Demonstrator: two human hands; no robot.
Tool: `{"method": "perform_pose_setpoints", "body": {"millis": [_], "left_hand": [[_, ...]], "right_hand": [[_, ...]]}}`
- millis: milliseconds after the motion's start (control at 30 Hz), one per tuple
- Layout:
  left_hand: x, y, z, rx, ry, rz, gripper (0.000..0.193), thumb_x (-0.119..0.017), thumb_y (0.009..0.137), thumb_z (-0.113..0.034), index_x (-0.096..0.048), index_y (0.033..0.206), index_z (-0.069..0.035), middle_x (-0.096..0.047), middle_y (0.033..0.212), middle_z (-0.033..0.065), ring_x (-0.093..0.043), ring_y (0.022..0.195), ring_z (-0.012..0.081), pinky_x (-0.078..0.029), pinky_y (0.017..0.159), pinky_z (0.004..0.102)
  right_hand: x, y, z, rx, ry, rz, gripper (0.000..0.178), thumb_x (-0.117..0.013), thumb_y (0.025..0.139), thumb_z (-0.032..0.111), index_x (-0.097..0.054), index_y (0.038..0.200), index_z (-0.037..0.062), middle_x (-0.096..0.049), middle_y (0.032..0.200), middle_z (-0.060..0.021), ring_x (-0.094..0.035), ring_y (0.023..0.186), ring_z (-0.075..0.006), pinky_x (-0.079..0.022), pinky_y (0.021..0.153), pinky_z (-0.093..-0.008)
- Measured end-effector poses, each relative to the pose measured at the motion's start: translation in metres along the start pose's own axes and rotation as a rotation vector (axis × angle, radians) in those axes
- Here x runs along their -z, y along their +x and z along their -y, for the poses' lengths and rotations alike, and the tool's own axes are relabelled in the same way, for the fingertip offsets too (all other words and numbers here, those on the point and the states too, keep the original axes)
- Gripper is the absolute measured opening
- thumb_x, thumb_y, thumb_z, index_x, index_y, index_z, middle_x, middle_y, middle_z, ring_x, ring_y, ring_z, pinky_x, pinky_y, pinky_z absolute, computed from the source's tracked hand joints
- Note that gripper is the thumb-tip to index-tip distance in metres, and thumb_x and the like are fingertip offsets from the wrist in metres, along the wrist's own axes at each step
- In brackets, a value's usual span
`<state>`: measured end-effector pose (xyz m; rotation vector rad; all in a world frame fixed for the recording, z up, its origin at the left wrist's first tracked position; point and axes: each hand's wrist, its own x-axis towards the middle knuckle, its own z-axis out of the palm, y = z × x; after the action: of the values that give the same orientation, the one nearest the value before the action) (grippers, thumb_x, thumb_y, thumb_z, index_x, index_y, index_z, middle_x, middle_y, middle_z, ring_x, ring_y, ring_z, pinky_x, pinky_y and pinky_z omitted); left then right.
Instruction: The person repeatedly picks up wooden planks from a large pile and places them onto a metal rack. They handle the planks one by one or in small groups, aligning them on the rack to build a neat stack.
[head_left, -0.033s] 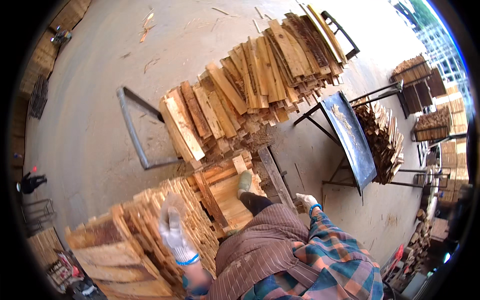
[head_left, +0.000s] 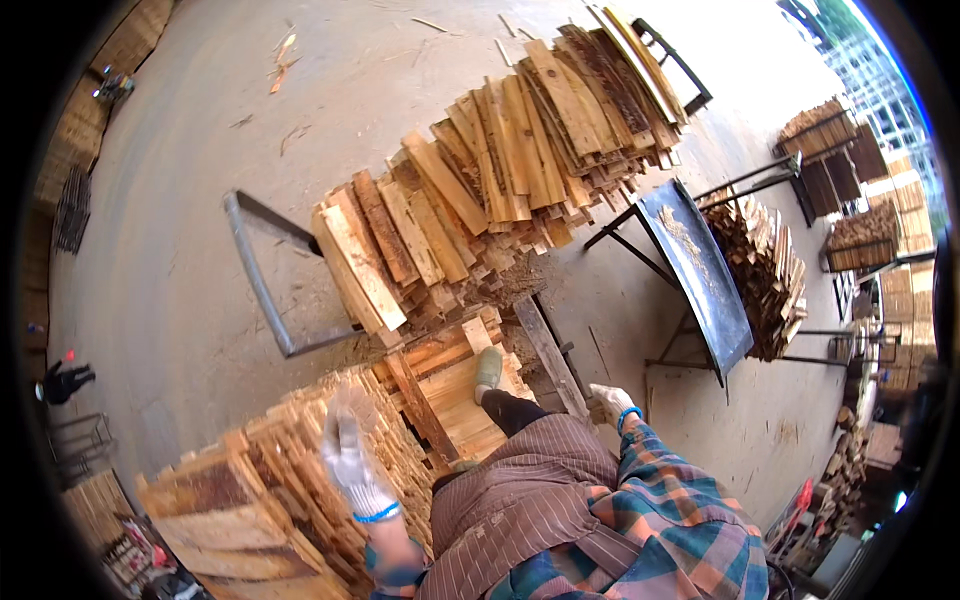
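My left hand (head_left: 352, 468), in a white knit glove with a blue cuff, is above a tall stack of rough boards (head_left: 250, 520). Its fingers are stretched out and nothing is in them; whether they touch the wood is unclear. On the other side of my body, my right hand (head_left: 612, 403), gloved the same way, hangs above the floor, near a dark plank (head_left: 550, 352). Its fingers look partly curled and show too small to make out as open or closed; no object shows in it. One foot in a green shoe (head_left: 488, 368) stands on flat boards (head_left: 462, 404).
Ahead lies a long row of leaning boards (head_left: 440, 185) between metal end frames (head_left: 262, 270). To the right stand a blue-grey metal chute (head_left: 700, 270) with wood chips and a heap of split wood (head_left: 765, 275). Another person (head_left: 67, 382) is at far left.
The scene has shifted slightly in the picture, with the board row a little further left. Both hands keep nearly the same pose.
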<state>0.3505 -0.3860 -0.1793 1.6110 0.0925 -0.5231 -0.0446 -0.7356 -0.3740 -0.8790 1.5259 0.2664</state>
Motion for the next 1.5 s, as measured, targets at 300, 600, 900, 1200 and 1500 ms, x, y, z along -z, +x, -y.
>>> {"method": "perform_pose_setpoints", "body": {"millis": [300,600,900,1200,1500], "left_hand": [[-0.173,0.157,0.018,0.259,-0.053,0.253,0.068,-0.063,0.095,-0.047,-0.047,0.143,-0.001,-0.055,0.135,0.0263,-0.061,0.115,0.0358,-0.051,0.095,0.0434],[-0.263,0.225,0.027,0.459,0.047,0.347,0.075,-0.075,0.088,-0.039,-0.043,0.148,-0.009,-0.057,0.133,0.0113,-0.062,0.105,0.0225,-0.051,0.089,0.0339],[-0.389,0.324,0.047,0.435,-0.237,0.604,0.056,-0.065,0.096,-0.026,-0.043,0.146,-0.011,-0.059,0.104,0.0027,-0.047,0.071,0.0111,-0.040,0.056,0.0280],[-0.642,0.463,0.072,0.292,0.304,0.882,0.104,-0.072,0.083,-0.058,-0.021,0.155,-0.002,-0.027,0.158,0.0239,-0.033,0.142,0.0433,-0.033,0.115,0.0507],[-0.766,0.489,0.147,0.494,-0.001,0.874,0.076,-0.067,0.090,-0.054,-0.045,0.144,-0.006,-0.051,0.140,0.0120,-0.052,0.119,0.0255,-0.045,0.099,0.0392]], "right_hand": [[-0.029,0.058,0.095,0.322,0.424,0.009,0.048,-0.061,0.099,0.032,-0.053,0.139,0.0057,-0.066,0.107,-0.0171,-0.060,0.074,-0.0218,-0.053,0.064,-0.0361],[-0.005,0.062,0.176,0.245,0.705,-0.154,0.049,-0.063,0.098,0.032,-0.054,0.138,0.0048,-0.063,0.098,-0.0143,-0.052,0.070,-0.0191,-0.047,0.060,-0.0335],[0.050,0.116,0.308,0.373,0.875,-0.244,0.059,-0.069,0.094,0.036,-0.049,0.144,0.0130,-0.062,0.099,-0.0073,-0.056,0.076,-0.0180,-0.049,0.062,-0.0329],[0.151,0.257,0.521,0.606,0.726,-0.574,0.077,-0.071,0.081,0.065,-0.059,0.123,0.0028,-0.064,0.108,-0.0135,-0.057,0.082,-0.0198,-0.050,0.073,-0.0373],[0.151,0.365,0.579,0.729,0.696,-0.685,0.084,-0.054,0.094,0.061,-0.033,0.153,0.0055,-0.029,0.161,-0.0082,-0.021,0.150,-0.0234,-0.012,0.122,-0.0340]]}}
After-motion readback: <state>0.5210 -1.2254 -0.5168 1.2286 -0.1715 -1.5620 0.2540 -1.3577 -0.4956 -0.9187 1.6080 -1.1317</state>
